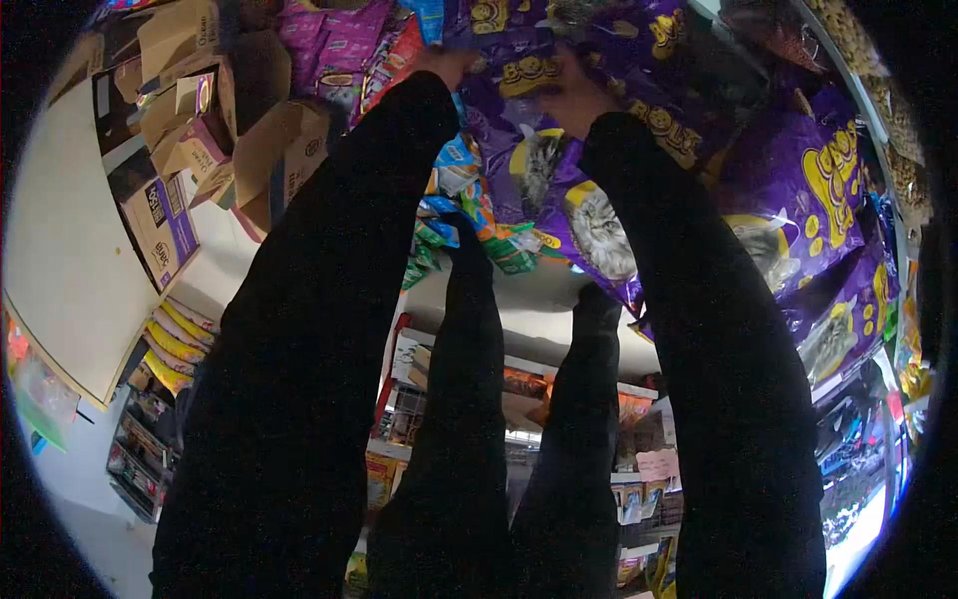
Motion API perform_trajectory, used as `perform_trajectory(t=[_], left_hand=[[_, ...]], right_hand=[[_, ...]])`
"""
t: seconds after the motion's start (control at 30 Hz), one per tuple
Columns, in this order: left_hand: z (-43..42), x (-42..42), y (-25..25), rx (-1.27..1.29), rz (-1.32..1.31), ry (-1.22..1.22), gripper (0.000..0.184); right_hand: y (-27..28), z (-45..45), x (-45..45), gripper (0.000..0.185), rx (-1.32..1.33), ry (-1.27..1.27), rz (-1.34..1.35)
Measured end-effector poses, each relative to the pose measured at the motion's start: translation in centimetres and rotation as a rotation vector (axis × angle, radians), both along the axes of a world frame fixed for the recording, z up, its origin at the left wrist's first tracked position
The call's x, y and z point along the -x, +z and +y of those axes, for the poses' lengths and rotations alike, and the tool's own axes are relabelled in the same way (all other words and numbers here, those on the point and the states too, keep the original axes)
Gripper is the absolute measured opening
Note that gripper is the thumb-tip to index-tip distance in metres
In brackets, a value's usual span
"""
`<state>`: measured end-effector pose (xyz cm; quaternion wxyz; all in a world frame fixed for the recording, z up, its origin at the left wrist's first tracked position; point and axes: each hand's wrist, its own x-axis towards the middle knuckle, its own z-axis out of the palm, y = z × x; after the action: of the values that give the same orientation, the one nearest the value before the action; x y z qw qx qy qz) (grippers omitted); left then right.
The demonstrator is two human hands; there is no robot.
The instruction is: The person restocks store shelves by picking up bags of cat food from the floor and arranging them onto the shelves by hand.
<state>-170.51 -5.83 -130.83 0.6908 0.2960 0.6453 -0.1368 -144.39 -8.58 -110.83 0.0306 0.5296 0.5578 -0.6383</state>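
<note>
1. I'm looking out through the head camera, and the left hand [444, 66] is showing at the top, past the end of its black sleeve [329, 250]. It's sitting beside the red and pink packets [339, 45], at the far left edge of the purple bags.

2. The right hand [579, 100] is lying over the purple bags, its fingers blurring, its own black sleeve [694, 260] coming in from the lower right.

3. Are the fingers apart, together or clamping plastic? I'm squinting at dim, smeared shapes, and I cannot tell for either hand.

4. Here's the key relation: one purple cat-food bag [529, 140], its yellow lettering seemingly reading "BOLT", is lying between the two hands. Its long axis appears to be running away from me, lettering at the far end, cat photo at the near end.

5. The right hand is the nearer one, overlapping that bag's right side in my view; the left is sitting off its far left corner. Contact I'm not able to confirm.

6. A second cat-photo bag [601, 230] is lying toward me from the right hand, while a larger purple bag [818, 185] is leaning well off to the right.

7. Small blue-and-orange packets [457, 175] are bunching on the near left side; an open cardboard box [284, 160] is standing farther left.
</note>
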Motion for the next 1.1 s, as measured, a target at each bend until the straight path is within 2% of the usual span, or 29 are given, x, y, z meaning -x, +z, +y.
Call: perform_trajectory(t=[0.07,0.1,0.2,0.47,0.53,0.63,0.73,0.8,0.87,1.0,1.03,1.1], left_hand=[[1.7,3.0,-3.0,0.362,-0.109,-0.227,0.035],[0.9,5.9,-4.4,0.353,-0.257,-0.276,0.037],[0.6,2.1,-0.5,0.300,-0.056,-0.303,0.037],[2.1,0.8,3.6,0.220,-0.058,-0.381,0.036],[2.0,-0.4,5.2,0.079,0.032,-0.370,0.033],[0.2,-2.3,8.8,-0.413,0.289,-0.135,0.023],[0.8,-3.7,12.8,-0.722,0.301,0.117,0.015],[1.9,-4.6,16.1,-0.831,0.224,0.267,0.012],[2.9,-5.5,20.2,-0.878,0.109,0.412,0.013],[2.2,-8.3,28.5,-0.841,-0.110,0.687,0.023],[1.5,-9.2,30.6,-0.798,-0.161,0.763,0.026],[-0.2,-10.7,33.3,-0.676,-0.178,0.930,0.018]], right_hand=[[0.3,0.7,0.1,0.075,0.100,-0.056,0.126],[0.4,0.9,0.1,0.075,0.134,-0.074,0.168],[0.4,0.8,0.1,0.077,0.213,-0.104,0.237],[0.6,0.5,-0.1,0.082,0.397,-0.185,0.314],[0.6,0.7,0.0,0.081,0.338,-0.124,0.278],[2.0,0.7,0.4,0.079,0.145,0.071,0.078],[3.1,0.6,0.4,0.077,0.073,0.144,-0.032],[0.8,0.0,-0.1,0.075,0.076,0.100,0.065],[-2.1,-1.1,-0.8,0.072,0.079,0.013,0.262],[-4.1,-1.7,-0.7,0.064,0.198,-0.185,0.358],[-3.9,-1.5,-0.8,0.064,0.197,-0.185,0.360],[-3.6,-1.0,-1.2,0.054,0.052,0.006,0.177]])
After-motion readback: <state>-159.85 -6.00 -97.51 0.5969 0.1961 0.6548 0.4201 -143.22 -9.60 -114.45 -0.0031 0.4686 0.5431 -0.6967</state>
